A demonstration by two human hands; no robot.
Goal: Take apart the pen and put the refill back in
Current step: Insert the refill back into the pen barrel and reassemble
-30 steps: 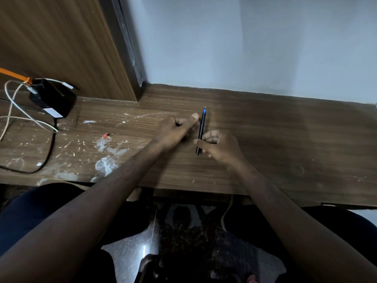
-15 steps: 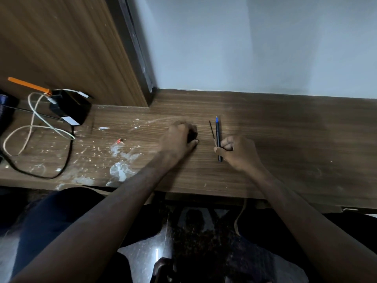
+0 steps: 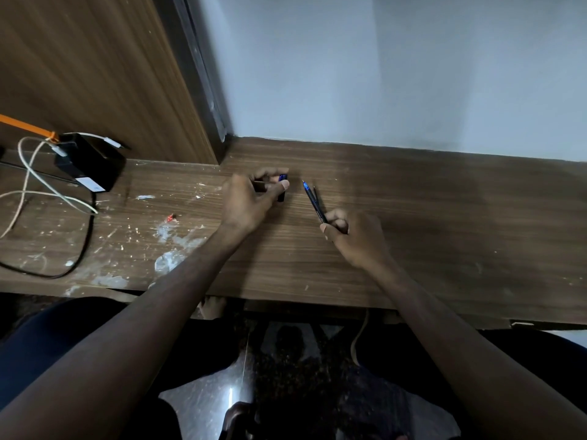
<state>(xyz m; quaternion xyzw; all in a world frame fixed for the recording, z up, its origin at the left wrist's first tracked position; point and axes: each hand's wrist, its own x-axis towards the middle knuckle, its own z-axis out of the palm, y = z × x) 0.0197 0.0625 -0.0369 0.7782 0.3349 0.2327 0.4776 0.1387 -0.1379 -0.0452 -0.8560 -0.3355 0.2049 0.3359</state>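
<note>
Pen (image 3: 313,201) tip points away, leftward.

A brown wood-grain bench (image 3: 413,217), flecked with white smears left of the hands, meets a pale grey-white wall (image 3: 381,74). A dark pen (image 3: 314,204) shows a blue tip; a dark cap (image 3: 282,187) has a blue end. Left of the smears sit a black box (image 3: 92,166), white cables (image 3: 41,185), a black cable (image 3: 84,249) and an orange strip (image 3: 25,127).
</note>
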